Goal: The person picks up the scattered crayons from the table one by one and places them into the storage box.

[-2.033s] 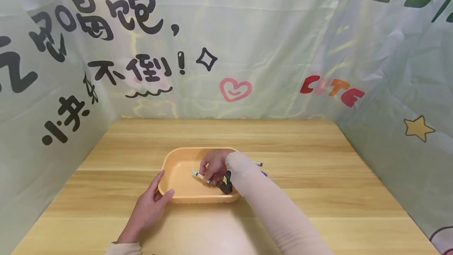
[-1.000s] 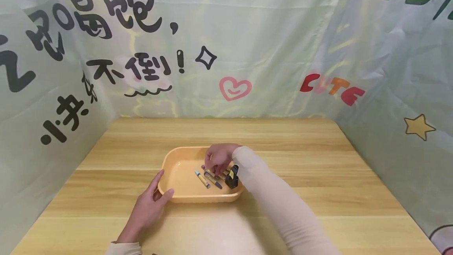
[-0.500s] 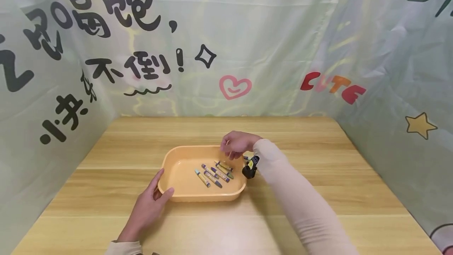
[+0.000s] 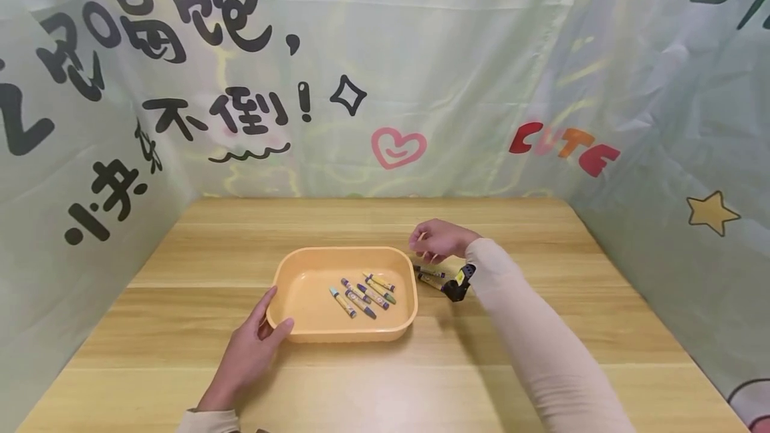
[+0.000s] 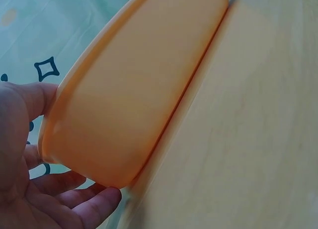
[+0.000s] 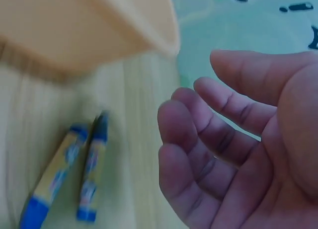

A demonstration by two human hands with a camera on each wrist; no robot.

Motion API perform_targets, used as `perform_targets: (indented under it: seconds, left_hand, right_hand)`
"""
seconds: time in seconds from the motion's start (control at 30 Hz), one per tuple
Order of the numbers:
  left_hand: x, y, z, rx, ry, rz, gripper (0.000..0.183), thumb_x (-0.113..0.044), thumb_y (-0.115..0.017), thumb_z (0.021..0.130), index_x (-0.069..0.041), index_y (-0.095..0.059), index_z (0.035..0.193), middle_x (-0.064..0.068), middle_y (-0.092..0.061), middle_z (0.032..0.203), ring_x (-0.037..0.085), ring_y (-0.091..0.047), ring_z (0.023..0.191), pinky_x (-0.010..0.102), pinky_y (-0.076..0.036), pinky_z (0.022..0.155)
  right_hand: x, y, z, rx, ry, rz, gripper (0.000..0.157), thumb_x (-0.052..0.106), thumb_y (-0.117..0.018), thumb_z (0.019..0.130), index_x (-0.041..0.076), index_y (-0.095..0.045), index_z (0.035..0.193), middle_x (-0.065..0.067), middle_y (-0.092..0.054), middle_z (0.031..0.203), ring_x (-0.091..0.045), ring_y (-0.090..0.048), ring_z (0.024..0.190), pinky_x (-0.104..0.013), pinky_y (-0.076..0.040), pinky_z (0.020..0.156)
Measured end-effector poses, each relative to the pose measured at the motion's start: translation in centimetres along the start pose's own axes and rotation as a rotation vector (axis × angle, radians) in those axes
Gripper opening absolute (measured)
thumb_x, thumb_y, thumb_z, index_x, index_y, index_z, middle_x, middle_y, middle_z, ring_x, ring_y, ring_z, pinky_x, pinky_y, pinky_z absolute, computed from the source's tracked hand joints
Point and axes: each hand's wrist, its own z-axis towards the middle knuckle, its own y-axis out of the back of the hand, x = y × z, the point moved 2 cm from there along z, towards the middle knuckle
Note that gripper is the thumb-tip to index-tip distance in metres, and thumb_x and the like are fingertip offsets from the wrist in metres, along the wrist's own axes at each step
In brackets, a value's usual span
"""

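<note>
My left hand [image 4: 249, 346] grips the near left corner of a shallow orange plastic basin [image 4: 337, 336]. In the left wrist view its fingers [image 5: 94, 201] lie along the basin's outer wall. Several crayons [image 4: 374, 295] with yellow wrappers lie loosely together in the right half of the basin. Past the basin's right end, my right hand [image 4: 444, 240] hovers with loosely bent fingers and nothing in them. Below it, two more crayons [image 6: 93, 172] lie side by side on the table, close to the basin wall.
The wooden table [image 4: 228, 232] is enclosed at the back and sides by a printed pale green cloth [image 4: 469, 85]. A black wrist camera [image 4: 460, 284] sits under the right wrist and overlaps the end of one outside crayon in the head view.
My right hand has let go of crayons inside the basin, risen and moved right, past the rim to above the two outside crayons. My left hand and the basin stay put.
</note>
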Motion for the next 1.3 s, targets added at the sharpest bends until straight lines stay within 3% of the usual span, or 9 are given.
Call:
perform_targets:
  seconds: [0.3, 0.47, 0.77, 1.03, 1.3]
  left_hand:
    - [0.1, -0.1, 0.0, -0.006, -0.014, 0.027, 0.075, -0.039, -0.059, 0.097, -0.018, -0.019, 0.156, 0.021, -0.034, 0.149, 0.032, -0.045, 0.129, 0.044, -0.044, 0.099]
    - [0.1, -0.2, 0.0, -0.008, -0.014, 0.029, 0.075, -0.039, -0.059, 0.097, -0.018, -0.02, 0.156, 0.022, -0.035, 0.149, 0.033, -0.046, 0.129, 0.044, -0.044, 0.099]
    - [0.0, -0.1, 0.0, -0.011, -0.01, 0.035, 0.074, -0.039, -0.06, 0.097, -0.018, -0.021, 0.156, 0.022, -0.034, 0.149, 0.033, -0.045, 0.129, 0.043, -0.045, 0.099]
    - [0.1, -0.1, 0.0, -0.017, -0.009, 0.039, 0.074, -0.039, -0.06, 0.097, -0.019, -0.021, 0.156, 0.021, -0.036, 0.149, 0.032, -0.046, 0.129, 0.044, -0.045, 0.099]
    - [0.0, -0.1, 0.0, -0.016, -0.01, 0.043, 0.074, -0.041, -0.059, 0.097, -0.02, -0.021, 0.156, 0.022, -0.038, 0.147, 0.033, -0.046, 0.128, 0.046, -0.044, 0.1]
  right_hand:
    - [-3.7, 0.4, -0.5, 0.008, -0.078, -0.037, 0.013, 0.005, -0.054, 0.095, -0.006, -0.057, 0.103, -0.005, -0.046, 0.064, -0.013, -0.035, 0.052, -0.024, -0.031, 0.049]
    - [-5.0, 0.3, -0.3, -0.045, -0.068, -0.107, 0.007, 0.006, -0.06, 0.093, -0.001, -0.061, 0.092, -0.001, -0.048, 0.058, -0.009, -0.036, 0.046, -0.021, -0.033, 0.046]
    - [-6.0, 0.0, 0.1, -0.1, -0.075, -0.208, 0.006, 0.009, -0.071, 0.089, 0.005, -0.066, 0.087, -0.003, -0.062, 0.075, -0.01, -0.044, 0.051, -0.021, -0.039, 0.046]
    - [-5.7, 0.0, -0.1, -0.115, -0.095, -0.328, 0.012, 0.01, -0.063, 0.095, 0.005, -0.07, 0.086, -0.001, -0.065, 0.08, -0.012, -0.052, 0.063, -0.024, -0.047, 0.056]
    - [-5.5, 0.5, -0.4, -0.18, -0.077, -0.387, 0.014, 0.007, -0.06, 0.092, 0.002, -0.072, 0.085, -0.002, -0.062, 0.076, -0.014, -0.053, 0.066, -0.024, -0.044, 0.059]
